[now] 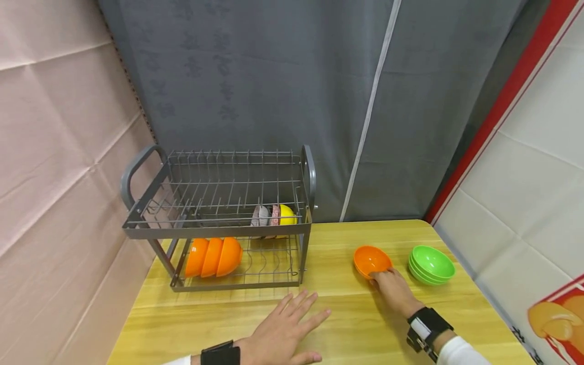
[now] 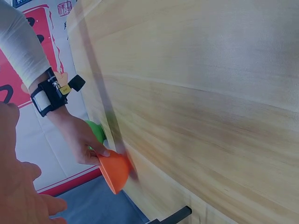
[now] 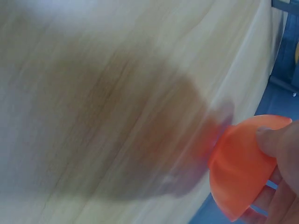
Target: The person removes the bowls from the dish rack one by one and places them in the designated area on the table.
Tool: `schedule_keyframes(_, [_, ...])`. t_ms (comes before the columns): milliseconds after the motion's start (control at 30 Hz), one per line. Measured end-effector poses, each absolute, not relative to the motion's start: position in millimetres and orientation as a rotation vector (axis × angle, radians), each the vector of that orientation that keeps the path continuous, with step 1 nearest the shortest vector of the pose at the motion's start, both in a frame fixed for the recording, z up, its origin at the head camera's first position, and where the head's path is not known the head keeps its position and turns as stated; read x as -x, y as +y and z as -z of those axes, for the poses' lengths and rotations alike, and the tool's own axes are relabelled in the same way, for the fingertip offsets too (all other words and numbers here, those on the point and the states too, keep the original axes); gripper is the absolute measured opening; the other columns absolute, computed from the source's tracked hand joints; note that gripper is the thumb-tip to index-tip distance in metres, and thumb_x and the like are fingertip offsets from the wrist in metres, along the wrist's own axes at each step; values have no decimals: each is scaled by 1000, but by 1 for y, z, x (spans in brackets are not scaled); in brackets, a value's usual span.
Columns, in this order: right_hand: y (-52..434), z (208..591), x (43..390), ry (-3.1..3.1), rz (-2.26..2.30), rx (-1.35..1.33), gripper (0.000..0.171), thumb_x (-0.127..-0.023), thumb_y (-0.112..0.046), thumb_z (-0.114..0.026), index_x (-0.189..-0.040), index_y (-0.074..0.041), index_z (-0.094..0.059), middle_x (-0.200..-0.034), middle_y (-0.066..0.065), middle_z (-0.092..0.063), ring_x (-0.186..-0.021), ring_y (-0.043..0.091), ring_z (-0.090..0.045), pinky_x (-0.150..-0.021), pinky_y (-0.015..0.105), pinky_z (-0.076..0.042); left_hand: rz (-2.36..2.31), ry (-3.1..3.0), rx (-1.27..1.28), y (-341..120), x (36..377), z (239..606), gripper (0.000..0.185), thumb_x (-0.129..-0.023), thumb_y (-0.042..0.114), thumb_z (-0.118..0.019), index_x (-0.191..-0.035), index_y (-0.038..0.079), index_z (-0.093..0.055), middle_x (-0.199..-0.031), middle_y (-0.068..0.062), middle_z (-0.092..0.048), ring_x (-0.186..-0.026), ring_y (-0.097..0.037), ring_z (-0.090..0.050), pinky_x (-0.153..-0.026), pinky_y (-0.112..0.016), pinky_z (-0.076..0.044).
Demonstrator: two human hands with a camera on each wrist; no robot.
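Your right hand (image 1: 394,289) is pinching the smooth round orange bowl (image 1: 371,260); your left hand (image 1: 285,329) is lying flat, fingers spread, on the grainy wooden table (image 1: 347,324).

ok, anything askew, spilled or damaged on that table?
Nothing stands out. The orange bowl tilts only because the right hand grips its rim. The green bowls are stacked neatly, the bowls in the dish rack sit on edge, and no spills are visible.

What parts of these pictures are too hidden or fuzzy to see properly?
- Head view: the pale dishes beside the yellow bowl in the rack are small and behind wires.
- Head view: the right hand covers the orange bowl's near rim.
- Right wrist view: the table is blurred.
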State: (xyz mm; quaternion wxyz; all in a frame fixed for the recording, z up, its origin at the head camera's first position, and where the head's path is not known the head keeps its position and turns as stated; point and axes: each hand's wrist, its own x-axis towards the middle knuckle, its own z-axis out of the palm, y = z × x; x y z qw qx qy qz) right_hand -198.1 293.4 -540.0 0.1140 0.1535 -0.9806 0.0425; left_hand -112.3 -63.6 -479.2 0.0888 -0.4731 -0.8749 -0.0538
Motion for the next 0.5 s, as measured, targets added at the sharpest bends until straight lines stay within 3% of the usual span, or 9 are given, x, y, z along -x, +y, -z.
schedule_keyframes(500, [304,552,222,-2884,-110,-392,7,-91,-8,-70,-87,-13,-71,-79,5,-76,-79,25,-73,-91,51,-52,194,-2643,1408,-66,113,480,70,-103,67,-24,-162,30,-22,-168,-11,-26,-154,-31,-31,-115,-54,-41])
